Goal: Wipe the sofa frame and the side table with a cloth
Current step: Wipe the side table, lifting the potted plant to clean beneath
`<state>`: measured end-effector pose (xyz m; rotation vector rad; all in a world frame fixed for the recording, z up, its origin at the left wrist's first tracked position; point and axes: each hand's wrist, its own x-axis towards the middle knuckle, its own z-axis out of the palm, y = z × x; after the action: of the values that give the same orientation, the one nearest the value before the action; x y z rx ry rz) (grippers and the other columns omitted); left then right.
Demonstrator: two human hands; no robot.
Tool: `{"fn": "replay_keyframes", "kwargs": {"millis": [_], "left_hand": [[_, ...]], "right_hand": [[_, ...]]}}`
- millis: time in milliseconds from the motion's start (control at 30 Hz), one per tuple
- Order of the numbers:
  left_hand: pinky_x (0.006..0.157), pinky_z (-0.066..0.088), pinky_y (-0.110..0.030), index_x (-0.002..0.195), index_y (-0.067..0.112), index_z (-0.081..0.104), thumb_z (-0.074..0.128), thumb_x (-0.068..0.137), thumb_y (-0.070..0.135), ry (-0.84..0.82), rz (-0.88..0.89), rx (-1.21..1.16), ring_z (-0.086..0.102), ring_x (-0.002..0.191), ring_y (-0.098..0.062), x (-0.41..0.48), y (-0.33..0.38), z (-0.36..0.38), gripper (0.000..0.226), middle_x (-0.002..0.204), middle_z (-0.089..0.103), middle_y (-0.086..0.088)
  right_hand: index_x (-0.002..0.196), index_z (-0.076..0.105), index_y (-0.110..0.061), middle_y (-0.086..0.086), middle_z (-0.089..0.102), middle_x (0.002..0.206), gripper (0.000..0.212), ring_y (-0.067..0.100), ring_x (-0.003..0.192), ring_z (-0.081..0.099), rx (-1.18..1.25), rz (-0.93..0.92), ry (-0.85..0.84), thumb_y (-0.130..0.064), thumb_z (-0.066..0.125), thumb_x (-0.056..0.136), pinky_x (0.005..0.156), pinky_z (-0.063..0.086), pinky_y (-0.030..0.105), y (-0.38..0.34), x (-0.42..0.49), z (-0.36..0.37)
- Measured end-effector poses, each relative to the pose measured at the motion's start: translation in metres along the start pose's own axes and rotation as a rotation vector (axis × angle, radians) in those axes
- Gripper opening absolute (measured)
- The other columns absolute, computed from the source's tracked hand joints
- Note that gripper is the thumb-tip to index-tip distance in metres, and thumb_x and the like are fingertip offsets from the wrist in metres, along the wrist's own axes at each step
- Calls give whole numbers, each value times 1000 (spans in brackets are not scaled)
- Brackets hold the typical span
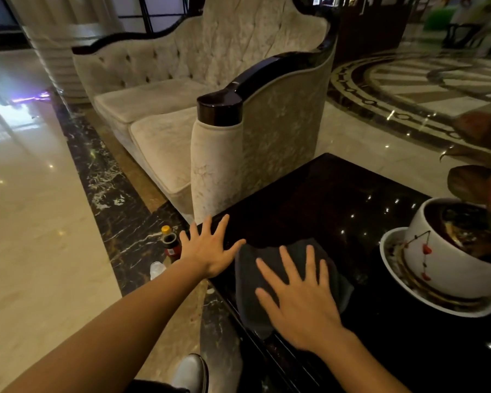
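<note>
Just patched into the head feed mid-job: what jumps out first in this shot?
Two bare hands low in the frame: the right hand lies flat, fingers spread, on a dark cloth on the glossy black side table, while the left hand rests open at the table's near-left corner. Behind stands the pale tufted sofa with its dark polished armrest cap, and a white potted plant sits at the table's right.

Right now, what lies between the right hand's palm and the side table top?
The dark cloth: the right hand presses flat on it, on the side table. The head view shows this.
</note>
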<state>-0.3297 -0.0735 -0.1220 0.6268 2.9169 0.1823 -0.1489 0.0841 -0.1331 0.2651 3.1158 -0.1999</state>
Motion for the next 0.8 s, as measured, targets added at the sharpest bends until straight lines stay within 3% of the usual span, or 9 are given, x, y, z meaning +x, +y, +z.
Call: {"fn": "replay_keyframes", "kwargs": {"millis": [67,167,267,367,467,600,700,800], "left_hand": [[116,9,-62,153,46,-3,0,68,91,21,-4,-1,8,147,-44,-1,1,3,96,165,5,-6],[116,9,-62,153,46,-3,-1,69,91,23,2,1,9,147,-45,0,3,3,95,165,6,-5],[116,9,-62,153,45,-3,0,70,91,13,-3,8,9,147,-44,-1,0,-1,95,165,6,-6],[116,11,-62,153,44,-1,2,72,90,21,-7,16,11,147,-44,-3,0,0,94,165,8,-6],[115,11,-62,153,45,0,4,71,91,9,-3,14,12,147,-44,0,-2,2,93,164,9,-5],[115,11,-63,153,35,18,23,80,83,23,-58,-36,13,145,-45,7,17,-2,88,161,19,-13],[111,20,-60,146,28,36,35,85,71,132,183,23,22,142,-42,5,81,-1,75,154,32,-12],[102,40,-48,135,24,51,46,86,58,71,448,-168,48,126,-32,-9,167,4,60,136,56,-6]], "right_hand": [[149,-5,-63,-2,6,169,61,46,152,-9,1,-53,8,-78,1,90,119,-4,60,23,-17,-4],[151,-7,-60,-3,-4,170,64,44,151,-15,-37,229,-44,-76,4,89,121,-4,59,72,6,-20],[156,-6,-48,5,-11,169,66,51,147,-22,63,433,-107,-70,9,96,118,-9,65,57,44,-34],[158,0,-45,8,-6,170,65,51,147,-22,38,233,-56,-66,13,98,118,-10,65,13,31,-25],[150,-8,-61,-4,-10,169,59,39,148,-30,60,-60,-13,-74,5,94,117,-19,55,11,-26,-10],[135,-21,-75,-20,-26,162,53,26,139,-47,94,-12,-75,-85,-2,87,115,-22,45,54,-92,-13],[134,-20,-76,-22,-26,161,53,25,141,-45,95,118,-62,-87,-1,85,116,-21,45,71,-129,-16],[135,-19,-76,-20,-22,164,54,27,144,-40,104,228,-56,-87,-2,85,117,-20,45,89,-157,-20]]}}
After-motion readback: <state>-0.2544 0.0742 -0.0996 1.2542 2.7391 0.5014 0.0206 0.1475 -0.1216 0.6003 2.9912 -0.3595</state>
